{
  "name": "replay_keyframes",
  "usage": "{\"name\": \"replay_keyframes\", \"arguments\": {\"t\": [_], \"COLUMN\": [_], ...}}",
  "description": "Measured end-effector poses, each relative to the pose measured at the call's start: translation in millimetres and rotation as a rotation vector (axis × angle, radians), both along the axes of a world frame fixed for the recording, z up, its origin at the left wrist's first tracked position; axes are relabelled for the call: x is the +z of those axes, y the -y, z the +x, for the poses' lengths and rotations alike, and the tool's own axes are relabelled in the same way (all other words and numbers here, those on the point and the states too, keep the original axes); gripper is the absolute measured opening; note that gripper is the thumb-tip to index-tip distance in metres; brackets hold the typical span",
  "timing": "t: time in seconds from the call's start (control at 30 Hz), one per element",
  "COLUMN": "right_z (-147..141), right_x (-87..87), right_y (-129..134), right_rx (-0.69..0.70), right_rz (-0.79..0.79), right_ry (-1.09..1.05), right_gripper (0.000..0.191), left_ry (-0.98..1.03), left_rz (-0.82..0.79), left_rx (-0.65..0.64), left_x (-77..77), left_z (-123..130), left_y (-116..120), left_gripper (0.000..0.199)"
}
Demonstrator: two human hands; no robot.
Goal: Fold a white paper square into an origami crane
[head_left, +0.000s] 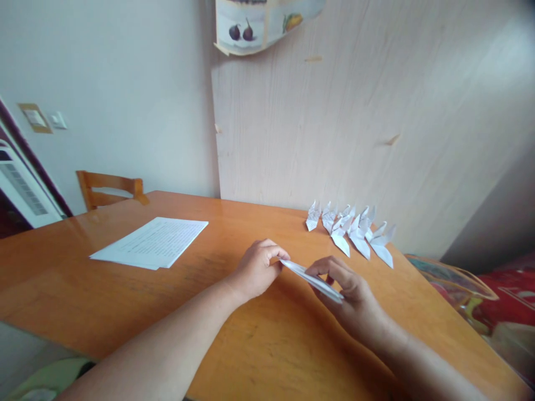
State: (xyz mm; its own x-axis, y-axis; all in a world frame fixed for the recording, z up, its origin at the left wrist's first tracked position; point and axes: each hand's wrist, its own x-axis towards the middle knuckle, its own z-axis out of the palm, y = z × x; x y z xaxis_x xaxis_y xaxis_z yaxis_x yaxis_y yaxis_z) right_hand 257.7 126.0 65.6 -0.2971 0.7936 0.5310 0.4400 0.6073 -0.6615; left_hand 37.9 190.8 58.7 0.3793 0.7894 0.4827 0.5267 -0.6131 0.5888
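Note:
Between my two hands is a folded piece of white paper (311, 278), narrow and layered, held slanting just above the table. My left hand (261, 268) pinches its pointed far-left tip between thumb and fingers. Around its wider right end, my right hand (345, 289) is closed, with the thumb below and fingers on top. Beyond my right hand, several folded paper cranes (361, 231) stand in loose rows near the wall. Off to the left lies a stack of printed paper sheets (152, 243).
The wooden table (234, 225) meets the wall at the back. A wooden chair (111, 186) stands past its far left edge. Beside the right edge are a red bag (512, 295) and other items. A poster (267, 25) hangs on the wall above.

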Motion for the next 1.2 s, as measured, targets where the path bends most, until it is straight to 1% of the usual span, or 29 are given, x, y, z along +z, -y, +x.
{"name": "replay_keyframes", "arguments": {"t": [0.03,0.1,0.2,0.3,0.4,0.57,0.63,0.77,0.83,0.9,1.0,1.2], "right_z": [-2.1,-6.5,-12.4,-15.6,-16.0,-15.0,-14.6,-14.8,-15.7,-16.8,-17.4,-16.6], "right_x": [0.1,0.2,0.4,1.3,3.9,9.9,11.8,16.3,18.3,19.1,18.3,17.3], "right_y": [2.5,7.1,13.2,18.1,22.5,28.7,29.7,28.6,27.5,26.7,26.4,26.5], "right_rx": [0.016,0.046,0.069,0.091,0.105,0.133,0.154,0.198,0.203,0.198,0.196,0.203], "right_rz": [0.057,0.101,0.064,0.003,-0.045,-0.130,-0.153,-0.181,-0.188,-0.192,-0.198,-0.207], "right_ry": [0.107,0.292,0.502,0.594,0.603,0.624,0.625,0.606,0.606,0.606,0.587,0.559], "right_gripper": [0.016,0.025,0.027,0.028,0.030,0.029,0.029,0.024,0.021,0.020,0.020,0.022], "left_ry": [-0.049,-0.151,-0.224,-0.211,-0.194,-0.216,-0.267,-0.390,-0.447,-0.486,-0.521,-0.590], "left_rz": [0.000,-0.018,-0.070,-0.136,-0.205,-0.324,-0.303,-0.211,-0.164,-0.127,-0.103,-0.079], "left_rx": [0.019,0.064,0.118,0.114,0.079,-0.081,-0.107,-0.108,-0.090,-0.064,-0.049,-0.080], "left_x": [-1.1,-2.0,-0.6,1.0,0.3,-1.9,-1.2,4.9,8.7,11.4,12.8,14.7], "left_z": [-3.0,-8.7,-15.1,-16.7,-14.1,-10.6,-10.7,-10.7,-9.9,-9.3,-9.7,-12.9], "left_y": [-1.8,-4.1,-5.2,-4.9,-2.9,3.7,6.0,10.1,12.1,13.9,16.4,20.5], "left_gripper": [0.018,0.025,0.033,0.027,0.020,0.019,0.018,0.017,0.020,0.027,0.034,0.031]}}
